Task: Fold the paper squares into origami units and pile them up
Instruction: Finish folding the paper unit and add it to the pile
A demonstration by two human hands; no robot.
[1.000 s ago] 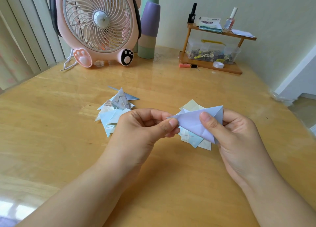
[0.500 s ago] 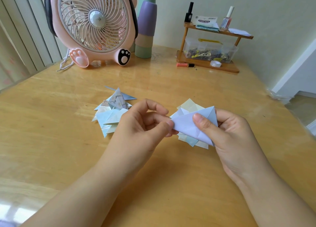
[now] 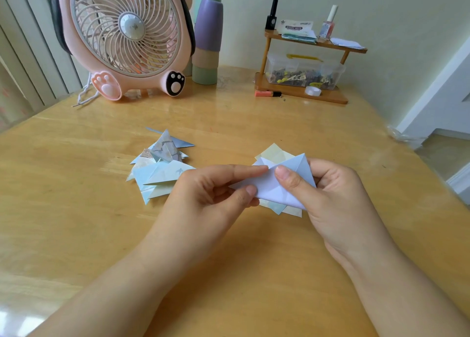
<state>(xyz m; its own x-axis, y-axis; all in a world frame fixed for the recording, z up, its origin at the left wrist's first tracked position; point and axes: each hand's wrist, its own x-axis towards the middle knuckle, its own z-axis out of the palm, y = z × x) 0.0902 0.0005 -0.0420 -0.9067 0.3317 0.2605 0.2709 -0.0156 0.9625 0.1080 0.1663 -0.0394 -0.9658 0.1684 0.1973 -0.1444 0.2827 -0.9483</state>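
Change: left index finger now stretched flat along upper edge of sheet, where a moment earlier it was raised and curled; sheet held slightly nearer the table's far side.
Left hand (image 3: 211,197): pinching left tip of lavender sheet (image 3: 273,184) between thumb and extended index; other fingers loosely curled.
Right hand (image 3: 338,197): gripping right half of sheet, thumb on near face, fingers curled behind.
Sheet: between both hands, lifted off table, part-folded into pointed shape.
Unfolded squares (image 3: 276,152): directly beneath and behind right hand.
Finished pile (image 3: 160,169): just beyond left hand, towards its outer side.
Table (image 3: 76,209): wooden, glossy.
Technique, judged: align edges before pressing; hold right thumb as anchor; run left index along crease from centre outward; sharpen fold before release to pile.
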